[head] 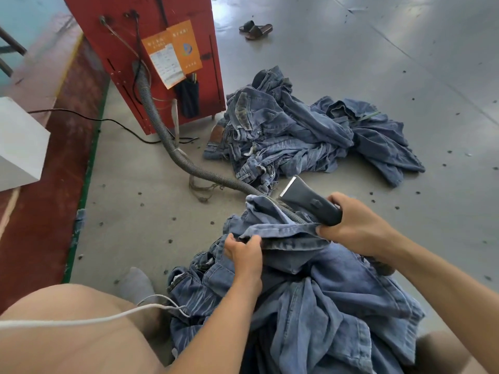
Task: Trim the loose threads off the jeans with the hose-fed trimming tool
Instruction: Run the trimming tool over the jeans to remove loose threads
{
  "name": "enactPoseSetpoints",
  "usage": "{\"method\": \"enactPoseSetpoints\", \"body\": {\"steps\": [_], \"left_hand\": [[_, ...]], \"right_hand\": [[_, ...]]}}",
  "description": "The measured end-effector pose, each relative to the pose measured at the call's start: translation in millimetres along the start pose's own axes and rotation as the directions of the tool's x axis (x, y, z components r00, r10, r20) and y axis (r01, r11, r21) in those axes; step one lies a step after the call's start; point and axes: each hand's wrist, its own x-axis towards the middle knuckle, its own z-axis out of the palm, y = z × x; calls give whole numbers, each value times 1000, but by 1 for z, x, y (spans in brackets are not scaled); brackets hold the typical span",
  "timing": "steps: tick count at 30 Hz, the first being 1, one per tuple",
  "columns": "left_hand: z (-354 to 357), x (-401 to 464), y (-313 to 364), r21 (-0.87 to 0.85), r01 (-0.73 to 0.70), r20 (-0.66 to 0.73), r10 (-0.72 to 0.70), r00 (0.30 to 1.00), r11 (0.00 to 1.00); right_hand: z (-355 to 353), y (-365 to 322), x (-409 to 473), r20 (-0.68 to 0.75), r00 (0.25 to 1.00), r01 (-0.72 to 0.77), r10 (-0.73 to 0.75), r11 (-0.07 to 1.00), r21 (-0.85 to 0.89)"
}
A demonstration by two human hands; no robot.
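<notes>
**Jeans stretched taut for the trimmer**

Jeans (310, 287) lie in the person's lap. Left hand (244, 249) pinches a folded hem; right hand (353, 225) grips the trimming tool (310, 201) and hem together. Keep the hem taut, blade flat. Beyond, the hose (167, 141) runs across the floor (378, 63).

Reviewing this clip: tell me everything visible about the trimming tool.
The trimming tool is a dark, wedge-shaped body, plastic by its look, with a bright metal blade edge at its far tip. It points up and away, off the cloth. The right hand grips its rear end; a grey ribbed hose runs from it to the red cabinet.
</notes>
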Motion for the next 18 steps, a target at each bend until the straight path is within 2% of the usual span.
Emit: {"method": "enactPoseSetpoints", "body": {"steps": [2,3,5,6,9,11,13,15,18], "left_hand": [[-4,1,0,-166,127,110,-109,988,978],[-6,-1,2,-149,140,175,-113,978,979],[-9,-5,9,26,17,250,-23,968,1000],[-8,-6,14,54,-45,270,28,962,998],[-2,-18,39,-126,-33,452,87,888,991],[1,-29,46,-102,-40,553,90,828,994],[2,-36,39,-70,-64,595,93,798,996],[1,-40,34,-111,-34,596,94,798,993],[-3,-39,36,-218,57,607,90,789,974]], "right_hand": [[-2,-2,-3,-41,999,21,-21,1000,12],[-4,-3,-5,-64,998,28,-26,999,26],[-11,-5,-8,-107,994,43,-35,997,71],[-14,-5,-9,-132,990,52,-40,994,92],[-27,2,-7,-198,980,35,-10,992,124],[-34,9,-3,-205,977,-26,50,992,120],[-35,14,0,-197,974,-88,111,989,122],[-36,15,-2,-225,966,-94,123,986,136],[-48,9,-15,-336,942,32,-26,999,13]]}}
